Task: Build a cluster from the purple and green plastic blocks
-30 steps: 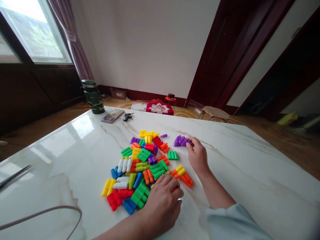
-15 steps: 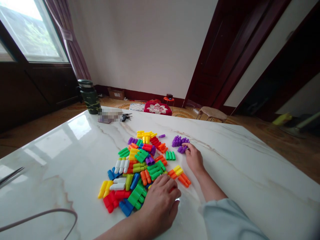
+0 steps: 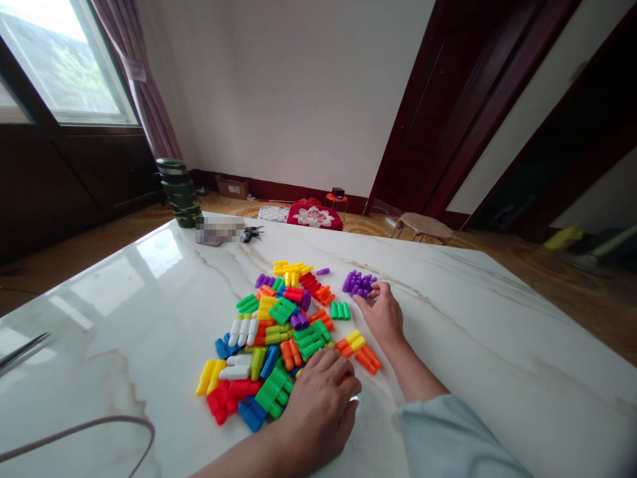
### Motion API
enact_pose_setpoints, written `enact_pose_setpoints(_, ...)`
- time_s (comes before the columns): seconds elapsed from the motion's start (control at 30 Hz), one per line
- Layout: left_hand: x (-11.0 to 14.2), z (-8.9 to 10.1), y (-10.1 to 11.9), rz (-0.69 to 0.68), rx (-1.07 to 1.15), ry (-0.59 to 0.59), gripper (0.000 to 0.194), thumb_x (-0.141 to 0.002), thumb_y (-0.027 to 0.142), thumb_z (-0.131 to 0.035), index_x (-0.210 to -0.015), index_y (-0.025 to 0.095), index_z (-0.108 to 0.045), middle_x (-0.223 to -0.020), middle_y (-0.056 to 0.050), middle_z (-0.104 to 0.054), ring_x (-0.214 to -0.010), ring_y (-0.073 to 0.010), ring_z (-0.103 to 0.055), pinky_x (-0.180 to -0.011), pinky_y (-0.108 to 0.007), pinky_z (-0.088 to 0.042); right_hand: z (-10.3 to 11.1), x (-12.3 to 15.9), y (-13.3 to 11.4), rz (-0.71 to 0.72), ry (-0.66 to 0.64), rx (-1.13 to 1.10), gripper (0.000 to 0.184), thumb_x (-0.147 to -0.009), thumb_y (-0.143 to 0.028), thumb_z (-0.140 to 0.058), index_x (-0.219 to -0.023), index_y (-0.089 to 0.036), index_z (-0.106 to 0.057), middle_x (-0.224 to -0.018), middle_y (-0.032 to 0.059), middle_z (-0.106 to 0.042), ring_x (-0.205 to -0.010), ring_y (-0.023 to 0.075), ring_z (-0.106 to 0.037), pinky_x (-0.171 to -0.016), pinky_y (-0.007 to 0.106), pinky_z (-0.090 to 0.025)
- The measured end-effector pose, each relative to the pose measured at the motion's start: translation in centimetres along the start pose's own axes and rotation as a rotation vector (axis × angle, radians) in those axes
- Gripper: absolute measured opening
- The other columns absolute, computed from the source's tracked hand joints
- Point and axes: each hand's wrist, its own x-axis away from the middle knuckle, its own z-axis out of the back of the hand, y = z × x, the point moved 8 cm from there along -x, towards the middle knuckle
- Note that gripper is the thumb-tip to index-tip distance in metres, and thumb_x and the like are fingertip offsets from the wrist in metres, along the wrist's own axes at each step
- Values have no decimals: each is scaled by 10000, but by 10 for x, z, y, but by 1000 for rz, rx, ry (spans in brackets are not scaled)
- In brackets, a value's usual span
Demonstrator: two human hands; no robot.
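Note:
Purple toy building blocks (image 3: 357,282) made of joined rounded tubes lie in a cluster toward the far right of the pile. Beside them my right hand (image 3: 384,315) reaches in, thumb and fingers apart at the cluster's near right edge. My left hand (image 3: 323,395) rests at the near right side of the mixed block pile, its fingers curled downward. A sliver of red shows beneath those fingers, but what they hold is hidden. Close by are green blocks (image 3: 275,392), an orange-and-yellow piece (image 3: 355,341) and a separate green block (image 3: 341,311).
The pile sits on a white marble-patterned table (image 3: 462,318). Toward the far left edge stand a camouflage flask (image 3: 182,199), a blurred-out item (image 3: 219,231) and black-handled pliers (image 3: 253,233). A cable (image 3: 99,421) and a pointed metal tool (image 3: 22,350) are at near left.
My right hand has pressed in closer around the purple cluster, its thumb now spread to the left; the nearest purple block has moved up against the others. The left hand stays put.

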Motion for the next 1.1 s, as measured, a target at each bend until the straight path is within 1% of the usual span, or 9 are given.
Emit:
enact_pose_setpoints(0.1,0,1,0,4,-10,2,49,-822,183,-563,-857,215,-578,-955,-18,-598,-947,-198,-498,-938,-392,-393,-7,-1,-3,87,-42,3,201,-785,-347,-598,-927,-206,-615,-926,54,-638,-735,195,-607,-664,306,-457)
enact_pose_setpoints(0.17,0,1,0,3,-14,-1,48,-824,184,-560,-858,214,-576,-956,-18,-598,-947,-198,-499,-936,-392,-394,-10,-2,-4,147,-68,-75,148,-801,-275,-559,-896,-200,-644,-936,63,-635,-743,190,-606,-701,314,-478)
enact_pose_setpoints(0.3,-1,1,0,-6,-12,-5,41,-820,188,-564,-850,213,-578,-951,-22,-600,-939,-202,-505,-917,-388,-402,-14,-2,-8,241,-106,-237,219,-801,-187,-511,-958,-189,-663,-966,80,-654,-866,214,-620,-782,334,-498)
enact_pose_setpoints(0.37,-1,1,1,-10,-15,-1,40,-823,189,-560,-845,213,-583,-942,-26,-602,-934,-204,-506,-906,-389,-405,-13,-2,-10,260,-104,-271,252,-803,-171,-498,-1002,-180,-652,-989,85,-660,-861,206,-625,-787,333,-501)
enact_pose_setpoints(0.47,-1,1,1,-12,-19,0,50,-822,181,-556,-844,211,-589,-935,-32,-603,-930,-205,-507,-900,-391,-406,-3,-1,-14,244,-16,-262,222,-816,-194,-514,-1005,-161,-627,-980,86,-657,-752,174,-618,-748,315,-497)
enact_pose_setpoints(0.57,-1,2,1,-6,-17,-1,53,-815,176,-563,-846,211,-588,-947,-33,-603,-936,-209,-506,-901,-395,-403,10,4,-21,248,48,-184,136,-861,-281,-538,-884,-185,-632,-879,54,-658,-680,155,-588,-711,291,-470)
enact_pose_setpoints(0.7,-1,2,1,-3,-12,1,57,-816,180,-564,-855,214,-588,-958,-32,-602,-942,-212,-505,-901,-395,-403,5,11,-33,328,-69,-122,267,-910,-331,-504,-731,-207,-659,-776,35,-671,-720,162,-605,-730,270,-450)
enact_pose_setpoints(0.93,-1,1,1,-5,-20,-1,44,-824,186,-559,-852,210,-582,-959,-26,-601,-944,-205,-503,-924,-395,-398,-6,13,-33,313,-161,-122,228,-901,-292,-513,-970,-221,-719,-965,28,-712,-721,145,-629,-734,265,-477)
enact_pose_setpoints(1.1,-1,1,1,-3,-12,-7,49,-837,193,-551,-855,210,-594,-936,-33,-605,-930,-208,-508,-901,-395,-403,-6,14,-32,308,-166,-122,211,-889,-293,-535,-954,-219,-721,-936,26,-711,-687,141,-622,-706,262,-479)
